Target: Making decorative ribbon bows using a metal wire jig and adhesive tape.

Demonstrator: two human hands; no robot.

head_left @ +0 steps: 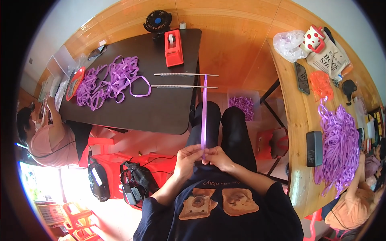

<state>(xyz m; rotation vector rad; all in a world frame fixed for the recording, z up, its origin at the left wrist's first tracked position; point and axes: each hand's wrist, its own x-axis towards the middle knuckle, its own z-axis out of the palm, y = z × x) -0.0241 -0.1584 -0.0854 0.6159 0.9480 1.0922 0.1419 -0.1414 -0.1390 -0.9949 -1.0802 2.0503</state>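
A shiny purple ribbon (pixel 204 116) runs taut from two thin metal rods down to my lap. Both rods, the far rod (pixel 183 74) and the near rod (pixel 181 86), stick out past the right edge of the dark table, and the ribbon's far end is at them. In front of my belly my left hand (pixel 187 160) pinches the ribbon's near end. Close against it, my right hand (pixel 219 158) pinches the same end, fingertips together. The fingers hide how the end is folded or joined. A loose heap of purple ribbon loops (pixel 120 78) lies on the table, left of the rods.
On the dark table (pixel 157 114) stand a red tape dispenser (pixel 173 52) and a black fan (pixel 157 21). Beyond my knees a clear bin (pixel 243 106) holds purple pieces. The wooden table (pixel 299 180) at right bears a large ribbon pile (pixel 339 146). People sit at far left and far right.
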